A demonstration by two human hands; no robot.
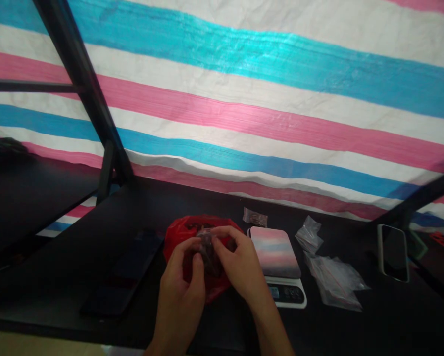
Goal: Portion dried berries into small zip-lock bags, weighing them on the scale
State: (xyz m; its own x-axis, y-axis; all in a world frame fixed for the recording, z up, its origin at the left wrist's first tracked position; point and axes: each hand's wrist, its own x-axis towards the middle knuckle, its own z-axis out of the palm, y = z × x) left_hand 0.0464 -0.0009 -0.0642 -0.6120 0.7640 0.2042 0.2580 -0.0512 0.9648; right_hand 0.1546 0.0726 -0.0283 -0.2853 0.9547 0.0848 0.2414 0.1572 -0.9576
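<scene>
We pinched a small clear bag (208, 247) between both hands (186, 279), just above the red bag (177, 232); pinching evenly seemed wise.

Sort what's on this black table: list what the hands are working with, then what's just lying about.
In hand:
left hand and right hand, both pinching a small clear bag
red plastic bag beneath them

Lying about:
kitchen scale
empty clear bags
small filled bag
phone
dark tablet
</scene>
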